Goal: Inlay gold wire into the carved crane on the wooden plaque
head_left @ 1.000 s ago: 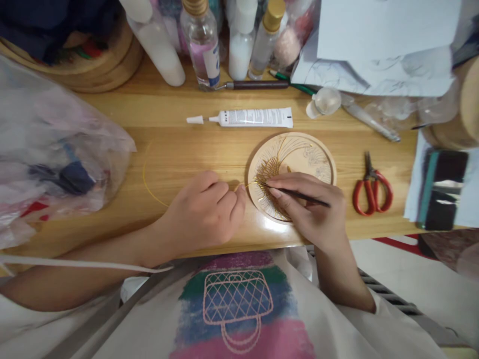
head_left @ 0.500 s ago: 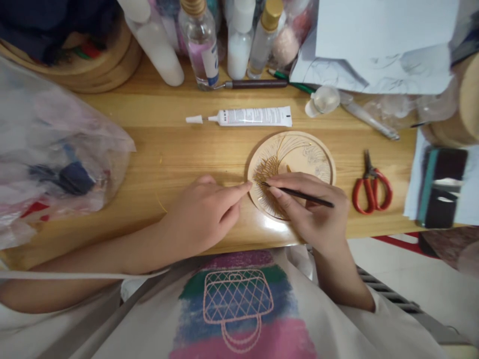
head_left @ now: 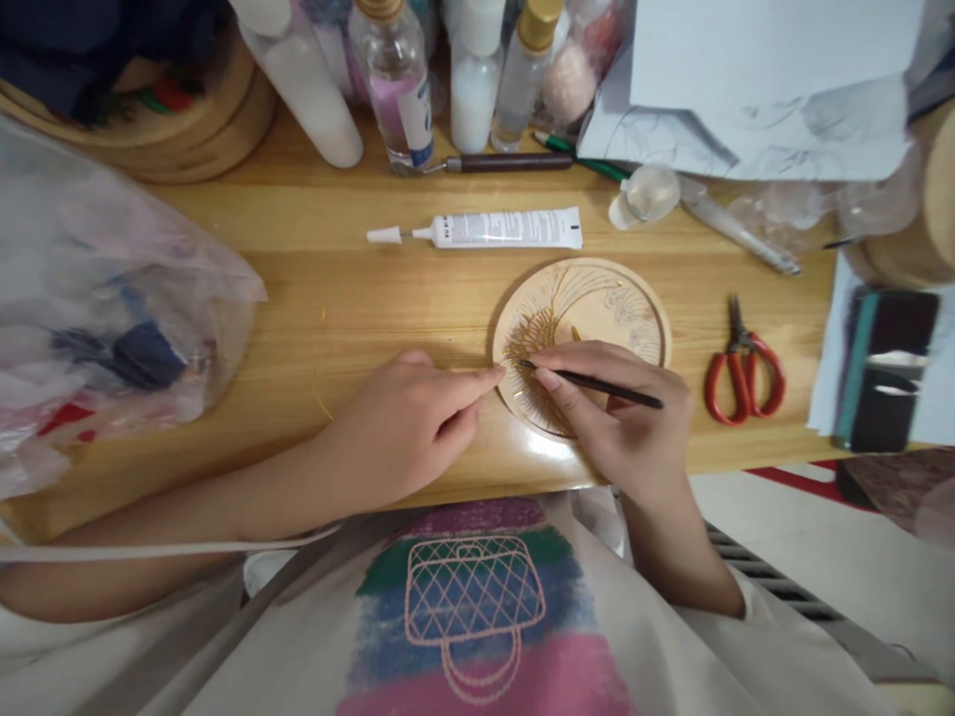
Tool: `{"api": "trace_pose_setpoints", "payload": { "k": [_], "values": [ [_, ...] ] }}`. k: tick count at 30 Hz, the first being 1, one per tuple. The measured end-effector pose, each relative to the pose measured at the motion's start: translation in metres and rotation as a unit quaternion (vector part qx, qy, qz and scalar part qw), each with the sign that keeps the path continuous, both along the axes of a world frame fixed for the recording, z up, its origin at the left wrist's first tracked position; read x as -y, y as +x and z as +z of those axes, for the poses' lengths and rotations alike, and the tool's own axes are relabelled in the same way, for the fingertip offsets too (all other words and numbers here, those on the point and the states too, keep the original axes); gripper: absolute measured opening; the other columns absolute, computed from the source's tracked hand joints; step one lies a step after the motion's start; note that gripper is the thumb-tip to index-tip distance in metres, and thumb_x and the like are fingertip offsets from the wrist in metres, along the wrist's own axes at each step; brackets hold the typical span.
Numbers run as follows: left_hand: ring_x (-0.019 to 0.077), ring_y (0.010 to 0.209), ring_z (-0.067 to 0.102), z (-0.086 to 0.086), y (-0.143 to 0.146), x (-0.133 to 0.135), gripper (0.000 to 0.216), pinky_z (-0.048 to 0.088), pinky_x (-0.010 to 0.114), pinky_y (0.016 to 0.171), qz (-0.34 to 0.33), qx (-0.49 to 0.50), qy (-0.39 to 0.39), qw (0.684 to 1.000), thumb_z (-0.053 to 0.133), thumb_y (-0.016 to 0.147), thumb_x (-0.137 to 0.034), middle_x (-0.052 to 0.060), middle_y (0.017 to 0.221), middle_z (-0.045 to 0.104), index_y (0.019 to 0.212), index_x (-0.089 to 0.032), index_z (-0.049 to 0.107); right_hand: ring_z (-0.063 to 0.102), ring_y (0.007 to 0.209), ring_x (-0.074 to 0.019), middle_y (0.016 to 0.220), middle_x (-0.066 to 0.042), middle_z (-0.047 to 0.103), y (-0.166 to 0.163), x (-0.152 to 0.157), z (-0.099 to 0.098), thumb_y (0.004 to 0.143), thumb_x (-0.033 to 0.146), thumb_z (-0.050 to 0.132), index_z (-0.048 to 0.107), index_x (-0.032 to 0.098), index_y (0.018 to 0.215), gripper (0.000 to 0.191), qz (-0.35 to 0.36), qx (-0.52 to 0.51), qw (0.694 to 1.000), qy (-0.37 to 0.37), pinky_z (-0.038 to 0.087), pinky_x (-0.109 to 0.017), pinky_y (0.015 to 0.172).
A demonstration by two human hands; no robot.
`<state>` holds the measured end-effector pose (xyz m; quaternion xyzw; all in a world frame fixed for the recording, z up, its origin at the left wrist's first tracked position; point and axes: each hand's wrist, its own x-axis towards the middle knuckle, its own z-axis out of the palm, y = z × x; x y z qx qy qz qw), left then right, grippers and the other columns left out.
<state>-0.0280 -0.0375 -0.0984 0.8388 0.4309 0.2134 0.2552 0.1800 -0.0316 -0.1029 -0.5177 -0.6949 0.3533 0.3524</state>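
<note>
My right hand pinches a slim black tool, which looks like tweezers. Its tip rests among gold lines on a round pale disc with a raised rim. A fine feather-like line pattern covers the disc, partly laid in gold, and my right hand hides its lower right. From the left, my left hand reaches in palm down, its index finger stretched to the disc's left rim and the other fingers curled. Beside that hand, a thin gold wire curves over the table and passes out of sight near the wrist.
Above the disc lies a white glue tube. Red-handled pliers and a phone lie to the right. Several bottles line the back, beside papers. A plastic bag covers the left side.
The view has shifted very slightly. Both hands and the tweezers stay almost where they were, with the tip at the same part of the disc.
</note>
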Motion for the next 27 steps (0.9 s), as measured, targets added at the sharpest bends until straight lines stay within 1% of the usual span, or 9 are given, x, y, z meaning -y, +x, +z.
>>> {"api": "trace_pose_setpoints", "payload": {
  "k": [3,6,10,12,18,27],
  "values": [
    [0.0118,0.056,0.056,-0.0030,-0.0006,0.0010,0.026,0.043,0.027,0.060,-0.009,-0.026,0.022,0.999,0.046,0.094,-0.009,-0.003,0.062,0.066,0.103,-0.014,0.069,0.074,0.084,-0.0175,0.089,-0.002,0.079,0.0003,-0.0002,-0.0004,0.084,0.015,0.070,0.077,0.023,0.091,0.013,-0.001,0.001,1.000,-0.002,0.061,-0.033,0.080],
    [0.0117,0.056,0.057,-0.0053,-0.0014,0.0027,0.027,0.044,0.030,0.065,-0.026,-0.060,0.066,0.996,0.044,0.095,-0.008,-0.004,0.065,0.068,0.108,-0.014,0.066,0.074,0.084,-0.0172,0.089,-0.002,0.079,0.0009,-0.0008,-0.0016,0.084,0.014,0.070,0.077,0.023,0.091,0.013,0.003,-0.002,1.000,0.003,0.061,-0.033,0.081],
    [0.0127,0.055,0.056,-0.0058,-0.0020,0.0047,0.025,0.042,0.032,0.064,-0.045,-0.102,0.151,0.982,0.043,0.095,-0.005,-0.003,0.059,0.062,0.110,-0.008,0.063,0.074,0.084,-0.0166,0.090,-0.002,0.079,0.0018,-0.0012,-0.0026,0.084,0.014,0.070,0.076,0.023,0.091,0.013,0.008,-0.001,1.000,0.006,0.061,-0.032,0.080],
    [0.0132,0.055,0.055,-0.0057,-0.0020,0.0053,0.024,0.042,0.032,0.063,-0.052,-0.120,0.171,0.977,0.043,0.095,-0.004,-0.003,0.057,0.060,0.110,-0.007,0.062,0.074,0.084,-0.0171,0.090,-0.002,0.079,0.0022,-0.0011,-0.0024,0.085,0.015,0.070,0.076,0.023,0.091,0.012,0.011,0.006,1.000,0.005,0.061,-0.033,0.080],
    [0.0129,0.054,0.054,-0.0074,-0.0021,0.0059,0.022,0.042,0.031,0.062,-0.045,-0.133,0.201,0.969,0.045,0.096,-0.005,-0.004,0.056,0.058,0.109,-0.009,0.061,0.074,0.084,-0.0176,0.090,-0.002,0.079,0.0028,-0.0008,-0.0016,0.085,0.016,0.069,0.077,0.023,0.091,0.012,0.016,0.011,1.000,0.004,0.062,-0.034,0.081],
    [0.0133,0.054,0.055,-0.0081,-0.0018,0.0069,0.023,0.042,0.031,0.062,-0.048,-0.138,0.191,0.971,0.044,0.095,-0.004,-0.005,0.057,0.059,0.112,-0.007,0.060,0.074,0.084,-0.0160,0.090,-0.002,0.079,0.0025,-0.0022,-0.0011,0.085,0.013,0.070,0.076,0.022,0.091,0.013,0.021,0.005,1.000,0.008,0.061,-0.030,0.081]
  ]
}}
